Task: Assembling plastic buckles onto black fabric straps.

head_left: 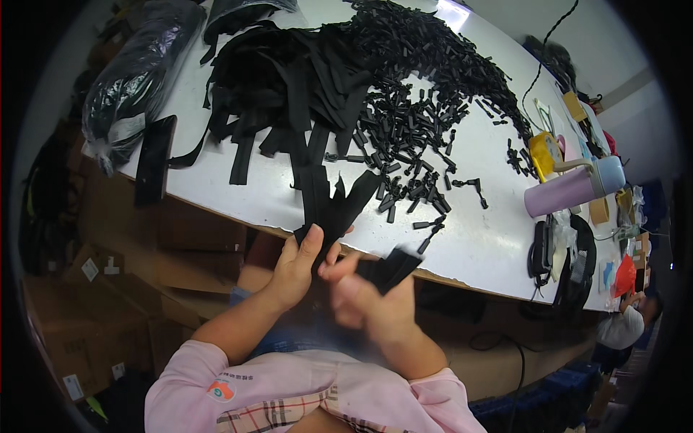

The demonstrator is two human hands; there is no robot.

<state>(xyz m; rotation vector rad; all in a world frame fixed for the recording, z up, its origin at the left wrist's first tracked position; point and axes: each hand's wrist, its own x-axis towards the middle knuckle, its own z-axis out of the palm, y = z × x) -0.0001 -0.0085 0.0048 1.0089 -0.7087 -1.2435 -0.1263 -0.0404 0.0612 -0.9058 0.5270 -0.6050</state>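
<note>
My left hand (294, 263) is closed on a black zipper strip (328, 206), thumb on top, just off the table's near edge. The strip's two tape halves spread apart above the thumb. My right hand (372, 299) is close beside it and smeared by motion; its fingers are curled on the strip's other part (393, 268), which sticks out over the hand. Whether a slider is between my fingers is hidden. Ahead lies a pile of black zipper strips (289, 79). To its right spread many small black zipper sliders with pulls (408, 130), some loose near the edge.
The white table (231, 206) has its near edge just beyond my hands. A dark flat phone-like slab (155, 160) and a plastic-wrapped black bundle (144, 72) lie at left. A lilac bottle (567, 189) lies at right. Cardboard boxes (94, 325) stand below left. A person (624, 328) is far right.
</note>
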